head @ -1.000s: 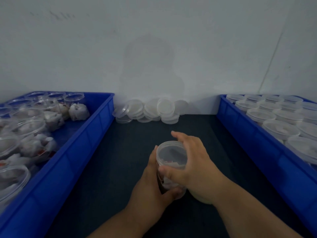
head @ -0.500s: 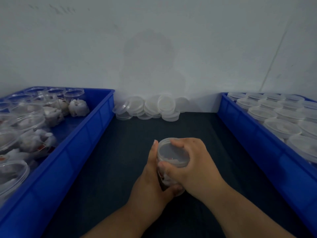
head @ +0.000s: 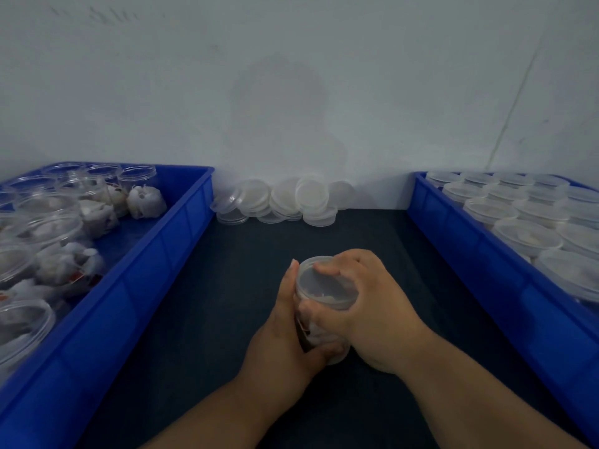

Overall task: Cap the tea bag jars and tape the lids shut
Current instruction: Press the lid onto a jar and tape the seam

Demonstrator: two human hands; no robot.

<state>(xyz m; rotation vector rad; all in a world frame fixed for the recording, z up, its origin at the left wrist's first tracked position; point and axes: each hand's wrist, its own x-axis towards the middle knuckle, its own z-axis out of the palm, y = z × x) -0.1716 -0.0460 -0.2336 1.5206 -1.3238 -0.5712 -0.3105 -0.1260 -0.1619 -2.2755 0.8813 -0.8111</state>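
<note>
The right hand (head: 372, 306) is curled over the top of a small clear jar (head: 316, 335) and grips its lid (head: 324, 285). Its fingers bend down onto the far rim and the top of the lid, its thumb presses on the near rim, and its palm bulges out to the right of the jar. The left hand (head: 285, 335) grips the jar's body from the other side. Its fingers wrap round the left wall, with one fingertip showing just above the lid's edge, and its thumb lies across the front near the base. Both hands are closed snugly on the plastic.

The jar stands upright on the dark worktop (head: 227, 286), about midway between two blue trays. Something pale with a bit of red shows through its wall, but it's too blurred to say more.

Off to the left, the left tray (head: 146, 270) holds open jars (head: 136, 176) mixed with white tea bags (head: 144, 202), some of them lying loose on the tray floor. Off to the right, the right tray (head: 486, 270) is packed with capped jars (head: 525, 236) standing in close rows, touching one another.

At the back of the worktop, against the pale wall (head: 291, 92), a heap of loose lids (head: 291, 197) lies between the two trays. Some lie flat, some lean on the wall, and many overlap.
</note>
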